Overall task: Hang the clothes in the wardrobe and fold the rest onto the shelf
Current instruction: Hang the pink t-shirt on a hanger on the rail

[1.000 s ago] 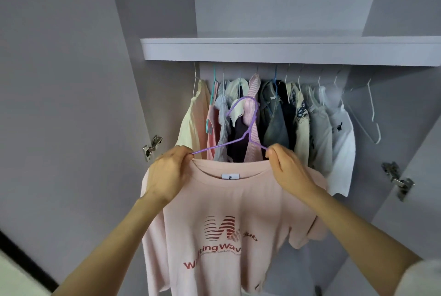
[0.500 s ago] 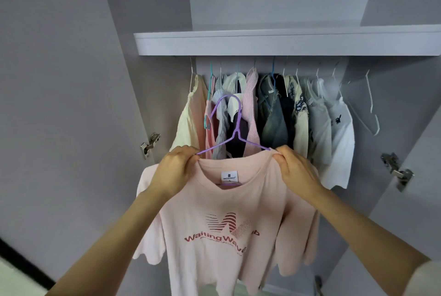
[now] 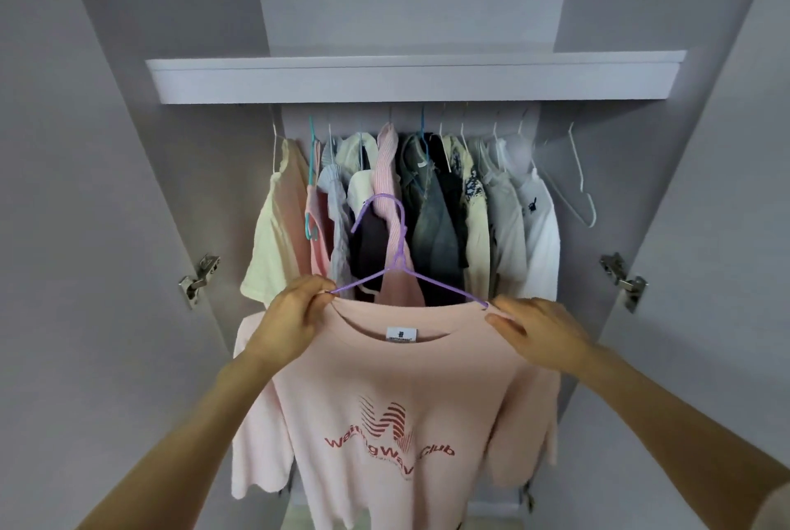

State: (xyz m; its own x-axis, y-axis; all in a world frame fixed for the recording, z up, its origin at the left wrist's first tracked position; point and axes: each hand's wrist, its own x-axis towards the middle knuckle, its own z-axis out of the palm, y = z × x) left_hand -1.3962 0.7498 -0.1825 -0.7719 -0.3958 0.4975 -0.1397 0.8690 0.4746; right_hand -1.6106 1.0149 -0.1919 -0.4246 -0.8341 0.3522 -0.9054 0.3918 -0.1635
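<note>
A home bedroom wardrobe (image 3: 107,187): hung clothes (image 3: 427,204) crowd beneath its shelf (image 3: 410,80), doors hinged open.

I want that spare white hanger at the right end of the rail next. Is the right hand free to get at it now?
Probably not yet. The right hand pinches the pink T-shirt at its shoulder on the purple hanger. The empty white hanger itself hangs unblocked, right of the clothes.

Pink tee (image 3: 397,392) (purple hanger (image 3: 399,268)) before wardrobe (image 3: 410,78)
</note>
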